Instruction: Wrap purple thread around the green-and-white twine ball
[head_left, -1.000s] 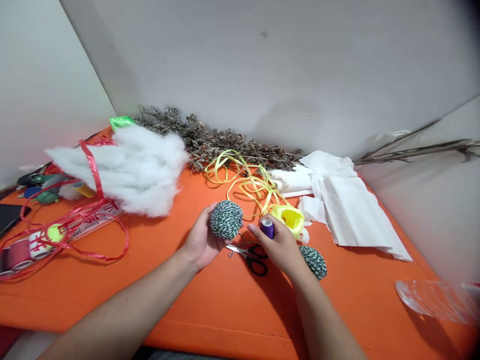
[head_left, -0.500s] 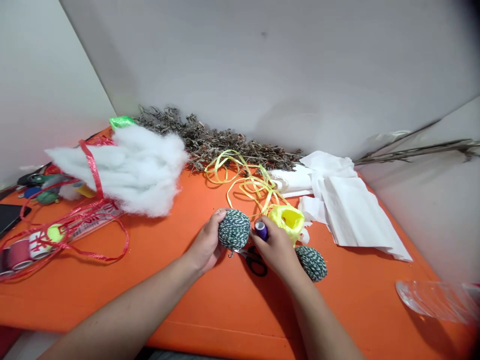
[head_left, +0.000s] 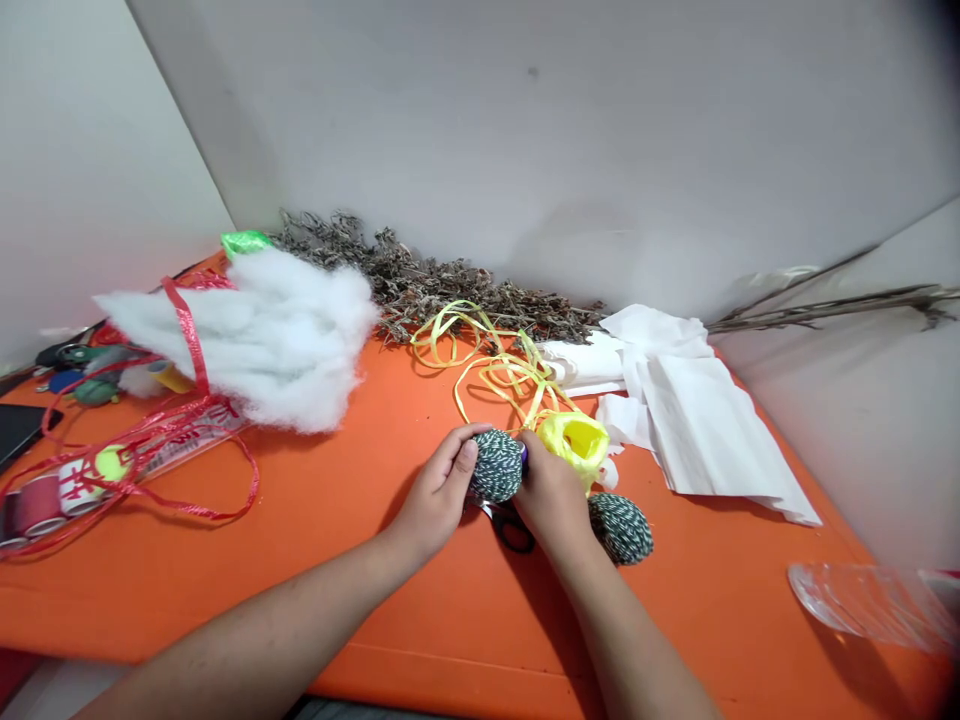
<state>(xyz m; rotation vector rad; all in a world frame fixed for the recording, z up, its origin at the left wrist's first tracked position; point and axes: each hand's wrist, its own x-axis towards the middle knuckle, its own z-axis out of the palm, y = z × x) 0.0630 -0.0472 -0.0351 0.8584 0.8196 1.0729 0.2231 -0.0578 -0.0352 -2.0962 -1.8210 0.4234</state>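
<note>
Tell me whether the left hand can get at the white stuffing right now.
Probably yes: only orange tabletop shows between left hand and stuffing, though it would likely have to release the yarn ball it holds.

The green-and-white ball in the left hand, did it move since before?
Yes: the ball in the left hand has moved rightward, closer to the yellow roll, which stayed put.

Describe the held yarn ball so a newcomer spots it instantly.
Find the orange table, then the left hand above it. That hand holds the green-and-white speckled yarn ball; the lookalike ball by the right forearm is not held.
</note>
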